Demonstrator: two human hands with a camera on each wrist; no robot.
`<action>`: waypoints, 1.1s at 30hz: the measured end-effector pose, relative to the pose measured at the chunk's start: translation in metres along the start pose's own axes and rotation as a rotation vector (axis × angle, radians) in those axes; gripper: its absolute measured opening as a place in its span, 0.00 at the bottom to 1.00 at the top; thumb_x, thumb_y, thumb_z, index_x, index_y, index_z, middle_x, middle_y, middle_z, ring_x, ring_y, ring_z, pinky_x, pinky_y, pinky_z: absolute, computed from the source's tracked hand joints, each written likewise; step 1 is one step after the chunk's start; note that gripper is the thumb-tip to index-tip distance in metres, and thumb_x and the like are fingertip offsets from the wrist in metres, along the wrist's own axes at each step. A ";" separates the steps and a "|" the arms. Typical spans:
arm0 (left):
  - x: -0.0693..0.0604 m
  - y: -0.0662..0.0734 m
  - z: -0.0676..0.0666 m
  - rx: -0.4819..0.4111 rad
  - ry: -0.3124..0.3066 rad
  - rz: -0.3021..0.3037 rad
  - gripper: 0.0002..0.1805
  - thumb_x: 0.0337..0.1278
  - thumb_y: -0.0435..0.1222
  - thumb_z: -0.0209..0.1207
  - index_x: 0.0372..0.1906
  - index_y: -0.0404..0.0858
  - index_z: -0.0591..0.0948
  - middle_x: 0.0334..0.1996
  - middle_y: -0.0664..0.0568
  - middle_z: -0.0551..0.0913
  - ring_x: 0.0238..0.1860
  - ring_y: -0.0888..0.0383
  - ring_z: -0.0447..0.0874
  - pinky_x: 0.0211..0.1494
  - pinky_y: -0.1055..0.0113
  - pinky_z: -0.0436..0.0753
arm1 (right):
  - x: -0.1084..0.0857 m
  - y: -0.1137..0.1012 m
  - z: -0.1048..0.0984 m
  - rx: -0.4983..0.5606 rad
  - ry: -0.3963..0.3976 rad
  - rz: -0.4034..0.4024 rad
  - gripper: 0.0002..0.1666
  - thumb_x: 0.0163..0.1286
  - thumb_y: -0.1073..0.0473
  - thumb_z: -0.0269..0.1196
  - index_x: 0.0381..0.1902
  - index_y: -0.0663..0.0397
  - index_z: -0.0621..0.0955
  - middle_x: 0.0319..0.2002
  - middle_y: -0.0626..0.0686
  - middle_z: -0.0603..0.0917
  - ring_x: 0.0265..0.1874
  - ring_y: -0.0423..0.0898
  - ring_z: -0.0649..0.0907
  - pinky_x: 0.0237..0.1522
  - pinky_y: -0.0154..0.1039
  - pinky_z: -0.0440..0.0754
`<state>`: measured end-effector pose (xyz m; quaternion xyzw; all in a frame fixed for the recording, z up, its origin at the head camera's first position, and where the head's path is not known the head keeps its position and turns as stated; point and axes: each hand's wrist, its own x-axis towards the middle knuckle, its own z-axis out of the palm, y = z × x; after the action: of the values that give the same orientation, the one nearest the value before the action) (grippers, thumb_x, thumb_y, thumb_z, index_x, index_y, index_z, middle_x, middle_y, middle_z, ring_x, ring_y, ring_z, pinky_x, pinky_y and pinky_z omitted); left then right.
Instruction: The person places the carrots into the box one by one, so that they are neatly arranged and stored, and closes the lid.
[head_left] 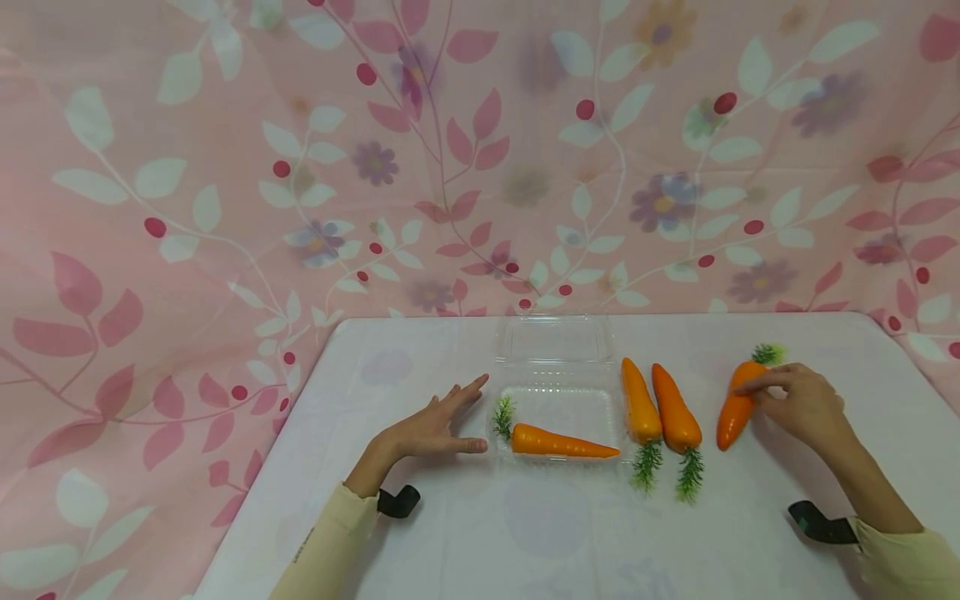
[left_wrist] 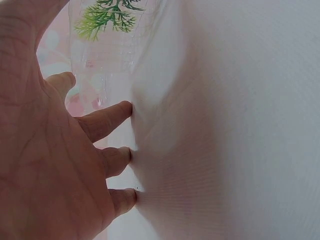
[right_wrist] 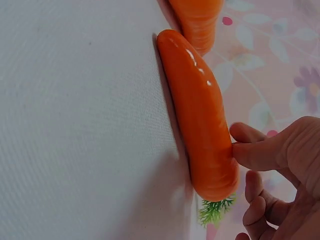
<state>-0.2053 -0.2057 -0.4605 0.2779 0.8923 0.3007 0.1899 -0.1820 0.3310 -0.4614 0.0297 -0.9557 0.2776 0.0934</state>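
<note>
One orange carrot with green leaves (head_left: pixel 562 442) lies in a clear plastic container (head_left: pixel 558 400), its leaves over the left side. Left of the container, my left hand (head_left: pixel 435 429) is spread, with fingertips (left_wrist: pixel 131 109) at the white tabletop; it holds nothing. At the right, another carrot (head_left: pixel 737 408) lies tilted, leaves pointing away. My right hand (head_left: pixel 802 404) touches its upper part with thumb and index finger; the right wrist view shows this carrot (right_wrist: pixel 200 115) on the cloth, with the digits at its side and not wrapped round it.
Two carrots (head_left: pixel 637 400) (head_left: pixel 677 408) lie side by side right of the container, leaves toward me. The container's clear lid (head_left: pixel 555 340) is folded back behind it. A pink floral curtain (head_left: pixel 465 167) hangs behind the white table (head_left: pixel 540 533).
</note>
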 end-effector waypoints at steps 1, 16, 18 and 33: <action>0.000 0.000 0.000 0.001 0.002 0.001 0.57 0.52 0.63 0.64 0.80 0.56 0.44 0.76 0.51 0.57 0.77 0.42 0.36 0.71 0.34 0.36 | 0.000 0.000 -0.001 0.006 0.008 0.013 0.07 0.62 0.65 0.67 0.37 0.61 0.88 0.46 0.74 0.77 0.42 0.70 0.73 0.29 0.57 0.70; 0.000 0.000 0.001 -0.002 0.002 -0.015 0.57 0.52 0.63 0.65 0.80 0.59 0.44 0.76 0.52 0.58 0.77 0.43 0.37 0.71 0.35 0.35 | -0.006 -0.005 -0.005 -0.099 0.055 0.234 0.39 0.58 0.36 0.69 0.49 0.66 0.81 0.41 0.71 0.79 0.33 0.63 0.75 0.26 0.54 0.73; 0.000 0.001 0.000 -0.003 0.000 -0.017 0.57 0.52 0.63 0.65 0.80 0.59 0.44 0.76 0.52 0.58 0.77 0.43 0.37 0.71 0.35 0.35 | -0.007 -0.007 -0.005 -0.109 0.034 0.244 0.41 0.58 0.33 0.69 0.50 0.67 0.80 0.41 0.71 0.78 0.34 0.64 0.74 0.27 0.57 0.72; 0.002 -0.003 0.001 0.026 0.000 -0.023 0.57 0.51 0.66 0.63 0.80 0.59 0.44 0.76 0.54 0.58 0.77 0.44 0.38 0.72 0.36 0.37 | -0.002 -0.011 0.000 -0.108 -0.043 0.210 0.48 0.58 0.34 0.69 0.61 0.68 0.76 0.42 0.71 0.77 0.34 0.63 0.72 0.26 0.52 0.71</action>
<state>-0.2073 -0.2058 -0.4632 0.2700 0.8993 0.2869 0.1896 -0.1788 0.3220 -0.4557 -0.0696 -0.9689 0.2333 0.0446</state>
